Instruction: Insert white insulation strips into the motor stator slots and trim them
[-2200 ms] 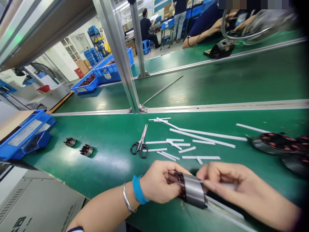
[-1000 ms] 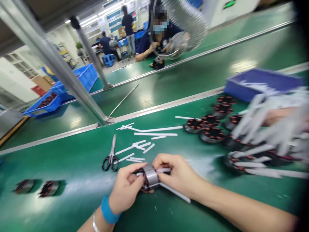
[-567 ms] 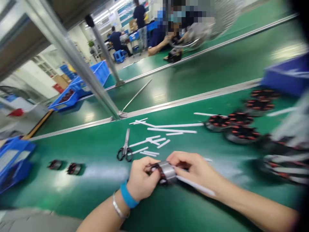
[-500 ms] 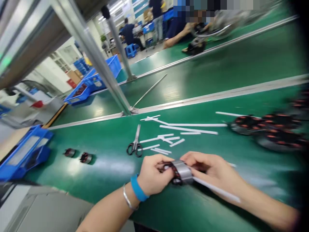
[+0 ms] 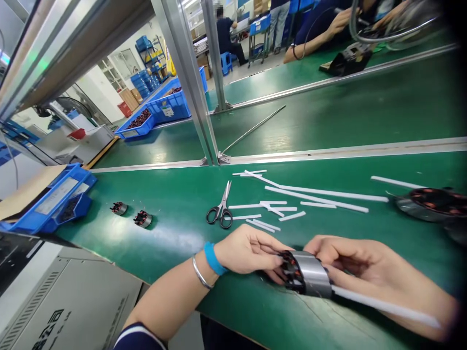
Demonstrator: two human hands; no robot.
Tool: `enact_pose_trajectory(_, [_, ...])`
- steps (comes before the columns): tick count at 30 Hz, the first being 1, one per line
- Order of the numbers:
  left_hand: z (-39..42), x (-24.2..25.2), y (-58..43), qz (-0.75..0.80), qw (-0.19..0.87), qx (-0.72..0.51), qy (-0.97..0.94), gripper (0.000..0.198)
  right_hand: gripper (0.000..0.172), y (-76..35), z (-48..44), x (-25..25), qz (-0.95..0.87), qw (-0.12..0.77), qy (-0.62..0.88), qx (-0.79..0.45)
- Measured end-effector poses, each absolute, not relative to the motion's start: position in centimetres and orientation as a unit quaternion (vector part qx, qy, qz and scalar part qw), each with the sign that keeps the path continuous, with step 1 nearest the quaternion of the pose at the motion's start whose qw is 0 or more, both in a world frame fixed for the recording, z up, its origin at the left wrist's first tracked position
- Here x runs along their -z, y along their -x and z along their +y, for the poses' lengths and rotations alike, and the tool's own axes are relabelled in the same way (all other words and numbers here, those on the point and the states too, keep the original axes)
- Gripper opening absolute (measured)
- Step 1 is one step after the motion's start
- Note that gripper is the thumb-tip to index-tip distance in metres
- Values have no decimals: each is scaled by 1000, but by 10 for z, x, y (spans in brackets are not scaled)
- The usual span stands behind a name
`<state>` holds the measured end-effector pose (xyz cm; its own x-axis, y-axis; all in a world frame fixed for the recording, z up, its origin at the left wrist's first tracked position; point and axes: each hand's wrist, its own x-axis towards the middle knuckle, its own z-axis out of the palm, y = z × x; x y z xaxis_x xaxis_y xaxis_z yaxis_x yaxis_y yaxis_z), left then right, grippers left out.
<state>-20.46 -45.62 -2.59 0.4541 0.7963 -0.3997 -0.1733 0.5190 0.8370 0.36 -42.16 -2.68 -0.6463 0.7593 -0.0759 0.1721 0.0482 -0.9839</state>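
Between my two hands, just above the green bench, is a motor stator [image 5: 314, 275], a steel ring with dark, copper-coloured windings at its end. The fingers and thumb of my left hand [image 5: 251, 250] close on its winding end. My right hand [image 5: 368, 272] grips the opposite end. From that end a long white sleeve strip [image 5: 386, 306] sticks out along my right palm; its inner end is hidden by the stator. Beyond my left hand lie black-handled scissors [image 5: 221, 208], blades slightly apart. Several cut white strips [image 5: 279, 209] are scattered beside them.
Two small stators [image 5: 143, 218] stand to the left, near a blue parts bin [image 5: 58, 199]. Larger stators [image 5: 434, 204] sit at the right edge. A metal post [image 5: 189, 82] rises from the bench's far rail. Behind it, a co-worker's arm [image 5: 321, 39] rests on another bench.
The view has swung, so the bench items appear shifted. Both hands still hold the stator, which now looks closer, with the white strip still protruding from its right end.
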Motion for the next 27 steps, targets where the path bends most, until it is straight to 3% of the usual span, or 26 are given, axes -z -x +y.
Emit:
enact_pose_trajectory(5, [-456, 29, 202, 431, 734, -313, -422, 54, 31, -7, -419, 27, -683, 255, 277, -626])
enact_pose_trajectory(11, [-464, 28, 198, 453, 676, -398, -423, 46, 47, 2, -417, 26, -697, 280, 305, -585])
enact_pose_trajectory(15, [-459, 21, 196, 452, 680, -432, -384, 51, 36, -7, -401, 18, -739, 283, 369, -488])
enact_pose_trajectory(19, [-453, 4, 212, 465, 595, -580, -306, 35, 21, -12, -407, 10, -783, 292, 420, -355])
enact_pose_trajectory(24, [-441, -23, 252, 408, 461, -762, -201, 7, 33, 25, -415, 14, -874, 221, 343, -264])
enact_pose_trajectory(27, [-435, -33, 268, 409, 403, -804, -156, 22, 25, 73, -410, 15, -916, 169, 299, -205])
